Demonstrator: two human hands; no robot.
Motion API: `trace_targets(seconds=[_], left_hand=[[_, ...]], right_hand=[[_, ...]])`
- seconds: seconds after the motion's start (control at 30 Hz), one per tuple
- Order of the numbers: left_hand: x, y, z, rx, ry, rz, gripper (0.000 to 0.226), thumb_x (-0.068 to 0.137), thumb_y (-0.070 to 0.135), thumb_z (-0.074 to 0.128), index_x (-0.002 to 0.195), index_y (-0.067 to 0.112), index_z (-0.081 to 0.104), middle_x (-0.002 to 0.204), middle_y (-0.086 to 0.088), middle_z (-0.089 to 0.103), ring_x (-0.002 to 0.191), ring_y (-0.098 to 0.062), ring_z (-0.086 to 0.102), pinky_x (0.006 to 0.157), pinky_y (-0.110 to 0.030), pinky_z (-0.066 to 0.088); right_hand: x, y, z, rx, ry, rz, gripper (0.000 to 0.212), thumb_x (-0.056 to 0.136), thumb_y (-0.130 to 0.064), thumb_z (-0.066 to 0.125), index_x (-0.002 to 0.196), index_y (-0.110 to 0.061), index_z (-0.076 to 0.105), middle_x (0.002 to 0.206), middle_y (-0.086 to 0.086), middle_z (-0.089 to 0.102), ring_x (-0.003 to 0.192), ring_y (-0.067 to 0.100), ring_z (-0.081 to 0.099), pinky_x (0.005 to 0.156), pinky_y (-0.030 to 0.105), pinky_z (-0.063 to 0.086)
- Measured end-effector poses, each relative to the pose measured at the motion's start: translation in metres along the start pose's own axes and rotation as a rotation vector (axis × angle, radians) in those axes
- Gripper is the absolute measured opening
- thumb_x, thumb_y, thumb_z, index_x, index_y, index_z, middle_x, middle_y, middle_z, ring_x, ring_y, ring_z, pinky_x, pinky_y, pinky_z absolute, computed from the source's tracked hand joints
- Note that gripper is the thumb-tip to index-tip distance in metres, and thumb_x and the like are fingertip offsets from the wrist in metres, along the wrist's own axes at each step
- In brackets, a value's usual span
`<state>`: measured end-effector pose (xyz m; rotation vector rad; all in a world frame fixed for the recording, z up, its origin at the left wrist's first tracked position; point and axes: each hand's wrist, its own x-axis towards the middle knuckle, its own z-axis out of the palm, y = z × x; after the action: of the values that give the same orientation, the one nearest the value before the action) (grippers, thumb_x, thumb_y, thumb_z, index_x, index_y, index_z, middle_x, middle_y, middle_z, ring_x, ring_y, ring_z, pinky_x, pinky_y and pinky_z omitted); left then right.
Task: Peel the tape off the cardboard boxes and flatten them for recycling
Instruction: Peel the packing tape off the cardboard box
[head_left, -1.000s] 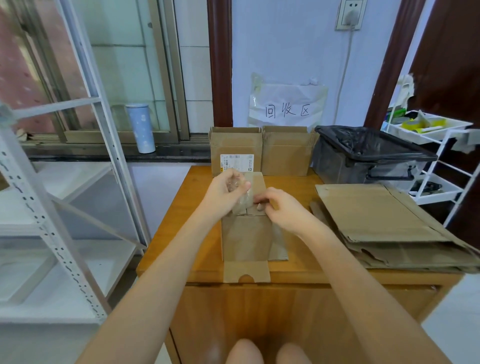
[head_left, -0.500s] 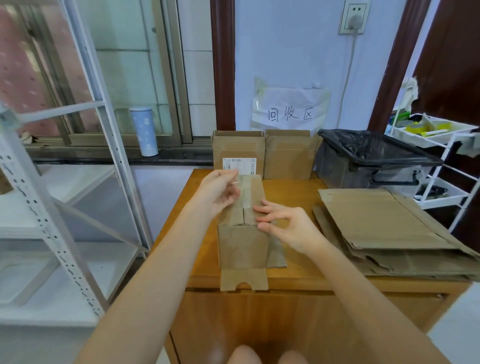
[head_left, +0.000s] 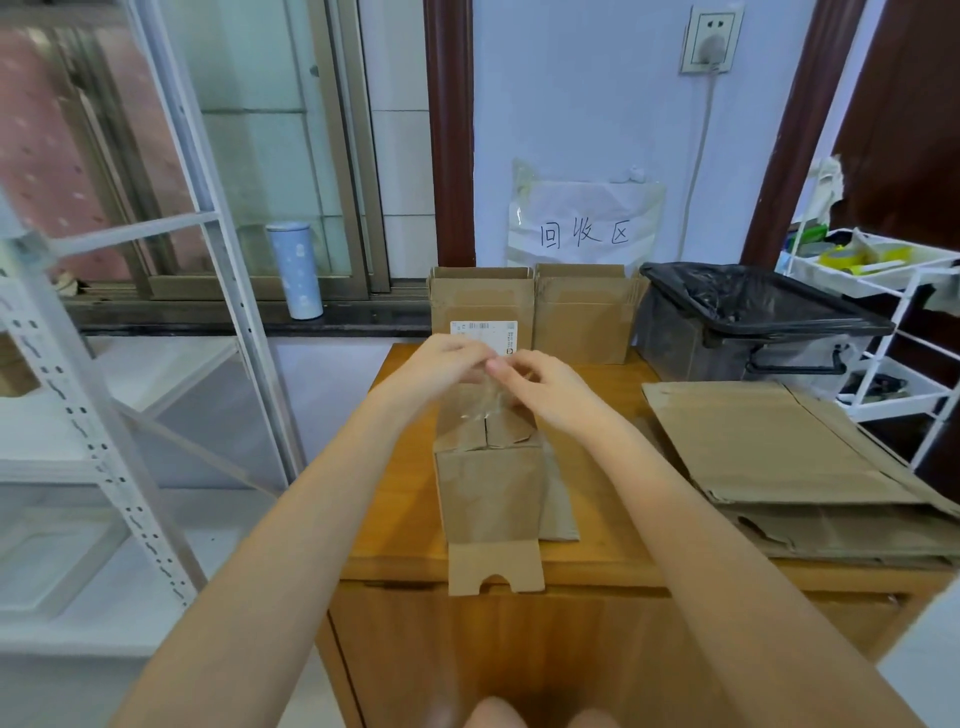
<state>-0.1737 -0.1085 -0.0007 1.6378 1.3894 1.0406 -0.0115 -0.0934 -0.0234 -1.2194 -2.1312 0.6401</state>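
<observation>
Both hands, left hand (head_left: 441, 364) and right hand (head_left: 540, 387), pinch clear tape (head_left: 485, 400) above the box (head_left: 488, 467); a hard pull could tear it.

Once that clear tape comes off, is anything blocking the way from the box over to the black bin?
Nothing visible does. The tape is pinched in both the left hand and right hand above the box. Bare tabletop runs toward the black-lined bin; the flattened cardboard lies nearer.
</observation>
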Motion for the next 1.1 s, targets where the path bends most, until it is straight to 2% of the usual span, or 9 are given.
trace_targets(seconds=[0.13, 0.33, 0.4, 0.5, 0.57, 0.67, 0.8, 0.9, 1.1], left_hand=[[-0.012, -0.008, -0.003, -0.002, -0.024, 0.052, 0.030, 0.084, 0.005, 0.063, 0.096, 0.031, 0.072, 0.114, 0.004, 0.067, 0.114, -0.012, 0.058, 0.106, -0.040, 0.042], [-0.016, -0.022, 0.004, 0.215, -0.082, 0.039, 0.047, 0.087, 0.016, 0.068, 0.132, 0.018, 0.054, 0.131, 0.003, 0.056, 0.121, -0.010, 0.049, 0.101, -0.026, 0.038], [-0.021, -0.026, 0.009, 0.285, -0.093, 0.069, 0.043, 0.089, 0.017, 0.066, 0.131, 0.016, 0.054, 0.127, 0.002, 0.059, 0.117, -0.009, 0.052, 0.102, -0.027, 0.039], [-0.023, -0.032, 0.013, 0.348, 0.051, 0.093, 0.042, 0.084, 0.022, 0.072, 0.123, 0.017, 0.057, 0.108, 0.005, 0.065, 0.106, -0.012, 0.059, 0.097, -0.031, 0.046], [-0.023, -0.034, 0.018, 0.351, 0.135, 0.087, 0.042, 0.081, 0.022, 0.075, 0.120, 0.018, 0.058, 0.104, 0.008, 0.062, 0.102, -0.011, 0.058, 0.095, -0.032, 0.046], [-0.024, -0.035, 0.027, 0.421, 0.206, 0.074, 0.036, 0.083, 0.023, 0.073, 0.116, 0.023, 0.059, 0.107, 0.009, 0.060, 0.105, -0.012, 0.056, 0.094, -0.033, 0.047], [-0.025, -0.037, 0.032, 0.391, 0.284, 0.102, 0.023, 0.087, 0.025, 0.068, 0.086, 0.038, 0.050, 0.098, 0.014, 0.064, 0.100, -0.013, 0.060, 0.088, -0.039, 0.050], [-0.025, -0.039, 0.032, 0.377, 0.317, 0.129, 0.025, 0.089, 0.027, 0.066, 0.079, 0.039, 0.047, 0.096, 0.013, 0.067, 0.099, -0.010, 0.062, 0.087, -0.040, 0.050], [-0.025, -0.045, 0.030, 0.261, 0.325, 0.145, 0.021, 0.082, 0.029, 0.072, 0.081, 0.046, 0.060, 0.090, 0.021, 0.067, 0.091, -0.002, 0.063, 0.086, -0.037, 0.054]], right_hand=[[0.001, 0.006, 0.003, 0.076, -0.069, -0.063, 0.035, 0.084, -0.044, 0.067, 0.111, -0.021, 0.067, 0.106, -0.004, 0.065, 0.097, 0.009, 0.059, 0.088, 0.028, 0.048], [0.001, 0.012, 0.006, 0.025, -0.051, -0.062, 0.047, 0.072, -0.031, 0.081, 0.115, -0.020, 0.064, 0.102, 0.000, 0.064, 0.091, 0.017, 0.059, 0.085, 0.033, 0.052], [-0.001, 0.014, 0.010, 0.095, -0.041, -0.074, 0.044, 0.074, -0.022, 0.080, 0.113, -0.018, 0.063, 0.104, 0.001, 0.064, 0.091, 0.016, 0.059, 0.084, 0.029, 0.051], [-0.004, 0.013, 0.012, 0.214, -0.084, -0.066, 0.041, 0.076, -0.007, 0.076, 0.112, -0.015, 0.057, 0.103, -0.002, 0.061, 0.092, 0.011, 0.059, 0.078, 0.014, 0.049], [-0.004, 0.013, 0.008, 0.274, -0.138, -0.012, 0.042, 0.079, -0.003, 0.071, 0.115, -0.014, 0.052, 0.107, -0.002, 0.059, 0.096, 0.008, 0.058, 0.079, 0.013, 0.048], [-0.004, 0.015, 0.003, 0.366, -0.122, 0.076, 0.035, 0.090, -0.012, 0.062, 0.123, -0.008, 0.054, 0.116, 0.007, 0.062, 0.104, 0.013, 0.060, 0.088, 0.018, 0.048], [-0.004, 0.022, 0.008, 0.235, -0.060, 0.017, 0.030, 0.093, -0.021, 0.060, 0.121, -0.009, 0.061, 0.115, 0.004, 0.063, 0.106, 0.017, 0.060, 0.081, 0.012, 0.045], [-0.004, 0.023, 0.010, 0.181, -0.037, -0.029, 0.034, 0.091, -0.025, 0.063, 0.122, -0.011, 0.061, 0.119, 0.002, 0.058, 0.098, 0.007, 0.056, 0.077, 0.006, 0.041], [-0.005, 0.020, 0.016, 0.200, 0.037, -0.082, 0.021, 0.088, -0.013, 0.067, 0.108, -0.011, 0.070, 0.090, -0.007, 0.066, 0.075, -0.005, 0.056, 0.069, 0.003, 0.042]])
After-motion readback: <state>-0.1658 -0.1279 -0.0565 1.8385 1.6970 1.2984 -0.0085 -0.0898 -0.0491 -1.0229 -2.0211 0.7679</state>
